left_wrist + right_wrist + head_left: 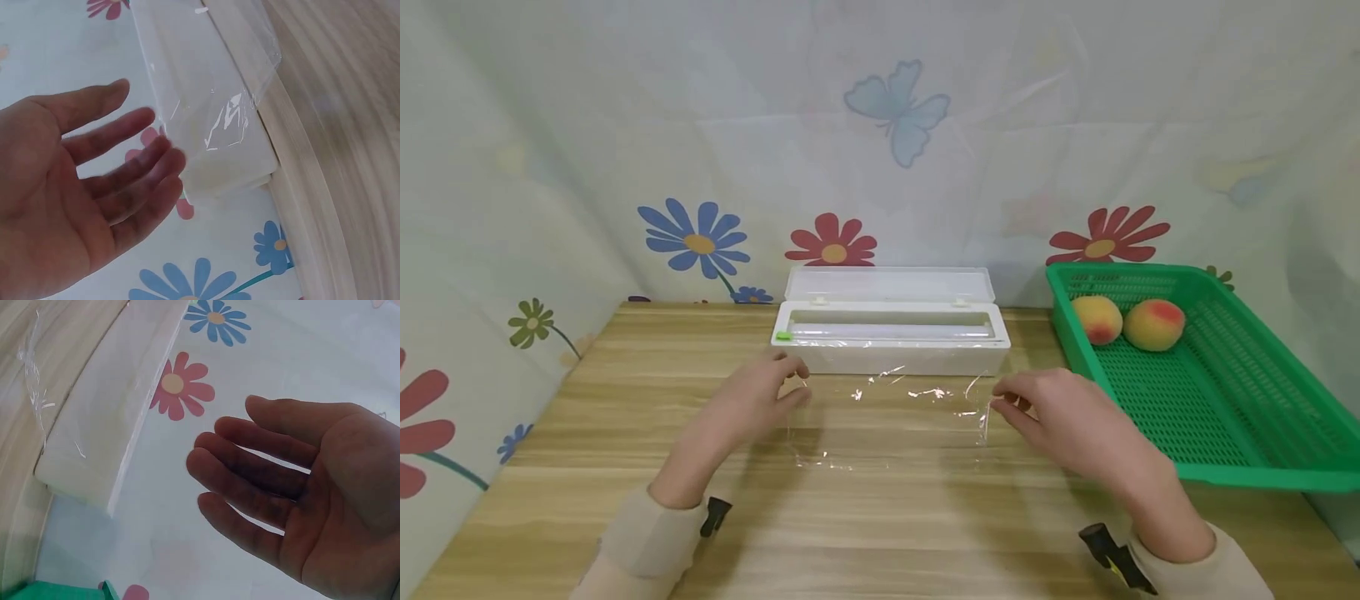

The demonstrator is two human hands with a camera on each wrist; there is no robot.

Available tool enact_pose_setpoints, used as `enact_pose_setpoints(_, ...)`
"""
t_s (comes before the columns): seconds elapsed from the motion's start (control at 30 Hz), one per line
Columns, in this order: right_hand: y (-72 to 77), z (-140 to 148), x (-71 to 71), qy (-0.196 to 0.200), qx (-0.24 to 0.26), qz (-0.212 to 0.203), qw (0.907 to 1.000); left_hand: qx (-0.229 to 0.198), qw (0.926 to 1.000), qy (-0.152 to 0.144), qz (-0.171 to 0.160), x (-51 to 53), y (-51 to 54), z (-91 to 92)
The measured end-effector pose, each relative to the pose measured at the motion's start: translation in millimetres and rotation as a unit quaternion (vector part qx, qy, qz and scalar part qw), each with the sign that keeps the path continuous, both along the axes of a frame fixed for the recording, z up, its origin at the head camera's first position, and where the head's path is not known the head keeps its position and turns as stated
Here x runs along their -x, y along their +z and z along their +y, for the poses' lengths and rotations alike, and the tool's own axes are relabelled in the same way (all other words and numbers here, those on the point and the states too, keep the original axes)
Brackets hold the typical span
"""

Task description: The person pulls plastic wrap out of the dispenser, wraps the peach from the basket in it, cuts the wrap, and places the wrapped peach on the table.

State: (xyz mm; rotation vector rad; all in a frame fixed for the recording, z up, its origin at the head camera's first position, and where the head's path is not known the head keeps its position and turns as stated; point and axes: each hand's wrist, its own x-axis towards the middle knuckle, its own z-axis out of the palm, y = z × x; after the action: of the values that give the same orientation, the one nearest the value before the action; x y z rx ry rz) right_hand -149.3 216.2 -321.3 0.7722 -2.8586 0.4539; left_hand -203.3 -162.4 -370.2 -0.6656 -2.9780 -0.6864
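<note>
A white cling film box [891, 360] stands at the back of the table with its clear lid raised and a roll inside. From its front a sheet of cling film [887, 417] stretches over the tabletop, glinting along its creases and edges. My left hand [756, 400] is beside the sheet's left edge; in the left wrist view its fingers [134, 165] are loosely bent and apart from the thumb, holding nothing. At the opposite edge is my right hand [1067, 417], whose relaxed fingers [244, 481] likewise hold nothing in the right wrist view.
A green plastic basket [1247, 477] stands on the right, with two peaches [1154, 325] at its far left end. Behind the wooden table [865, 533] hangs a white curtain [760, 142] printed with flowers and a butterfly. A small green slider [784, 336] sits at the box's left.
</note>
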Motion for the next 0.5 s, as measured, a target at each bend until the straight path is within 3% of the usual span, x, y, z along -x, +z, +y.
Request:
enact_pose_setpoints(0.23,22.9,16,0.6,-0.041,0.027,0.047,0.9977,-0.052,0.9964,0.050,0.045,10.2,-2.5,-0.1)
enact_pose_setpoints(0.37,35.5,28,5.8,-0.058,0.039,0.080,0.9943,-0.060,0.9944,0.080,0.034,14.9,-2.8,-1.6)
enact_pose_setpoints(0.5,49.2,40,17.2,-0.081,0.031,0.075,0.9934,-0.066,0.9929,0.098,0.012,21.5,-3.3,-2.5)
